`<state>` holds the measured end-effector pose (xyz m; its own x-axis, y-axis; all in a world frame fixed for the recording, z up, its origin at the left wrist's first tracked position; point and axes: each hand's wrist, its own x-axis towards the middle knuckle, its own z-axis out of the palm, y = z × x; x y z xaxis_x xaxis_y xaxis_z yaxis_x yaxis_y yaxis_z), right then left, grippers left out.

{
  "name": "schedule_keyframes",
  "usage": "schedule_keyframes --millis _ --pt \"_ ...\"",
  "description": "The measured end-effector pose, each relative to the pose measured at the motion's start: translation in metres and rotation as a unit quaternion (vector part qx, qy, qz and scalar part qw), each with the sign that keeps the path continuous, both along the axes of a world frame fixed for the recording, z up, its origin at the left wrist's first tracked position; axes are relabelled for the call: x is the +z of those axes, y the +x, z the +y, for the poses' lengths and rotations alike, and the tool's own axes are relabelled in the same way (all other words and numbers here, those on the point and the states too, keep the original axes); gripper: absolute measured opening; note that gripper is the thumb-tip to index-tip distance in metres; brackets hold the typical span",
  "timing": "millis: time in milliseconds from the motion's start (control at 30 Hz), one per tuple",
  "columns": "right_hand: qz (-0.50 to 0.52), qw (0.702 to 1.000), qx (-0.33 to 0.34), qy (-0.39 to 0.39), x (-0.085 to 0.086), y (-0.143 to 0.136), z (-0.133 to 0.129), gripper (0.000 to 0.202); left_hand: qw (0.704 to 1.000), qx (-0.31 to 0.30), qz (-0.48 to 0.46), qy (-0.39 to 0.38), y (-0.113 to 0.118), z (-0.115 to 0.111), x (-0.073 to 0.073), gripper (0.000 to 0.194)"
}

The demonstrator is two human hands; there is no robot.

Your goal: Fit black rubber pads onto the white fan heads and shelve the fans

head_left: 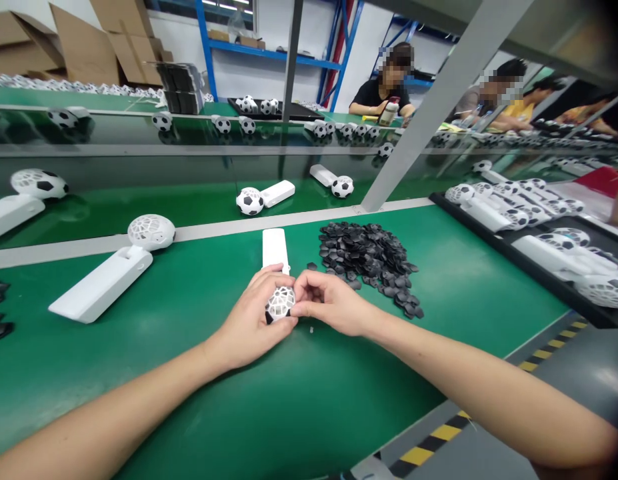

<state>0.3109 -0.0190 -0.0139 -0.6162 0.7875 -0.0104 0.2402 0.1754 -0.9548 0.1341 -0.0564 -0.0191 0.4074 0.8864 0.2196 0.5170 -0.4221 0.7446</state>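
My left hand (259, 317) is wrapped round the left side of a white openwork football-shaped head (280, 302). The white handle (275, 248) of the same piece points away from me on the table. Black patches show low on the ball. On its right side my right hand (329, 300) is closed in a pinch, thumb tip against the ball's edge. A bit of black shows at that thumb; whether it is in the fingers or set in the ball, I cannot tell. Right of the hands lies a heap of small black plastic pieces (363, 253).
Another white ball-headed piece (106, 280) lies to the left. Beyond the table's pale edge strip, a green conveyor belt (189, 200) carries similar pieces. A black tray (519, 257) of them is at right. A slanted metal post (429, 107) rises ahead; co-workers (383, 93) sit beyond.
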Motion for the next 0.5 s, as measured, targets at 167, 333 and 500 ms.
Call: schedule_keyframes --millis 167,333,500 --pt "-0.21 0.935 -0.088 0.273 -0.001 0.018 0.029 0.011 0.999 -0.023 0.036 -0.008 -0.006 0.003 -0.002 0.041" --pt "-0.413 0.823 -0.015 0.39 -0.004 0.016 0.036 0.015 0.998 0.018 0.058 0.004 -0.009 0.004 0.0 0.041" --pt "-0.479 0.766 -0.009 0.429 -0.008 0.014 0.03 0.022 0.998 -0.042 0.05 -0.014 -0.022 0.01 0.011 0.048"
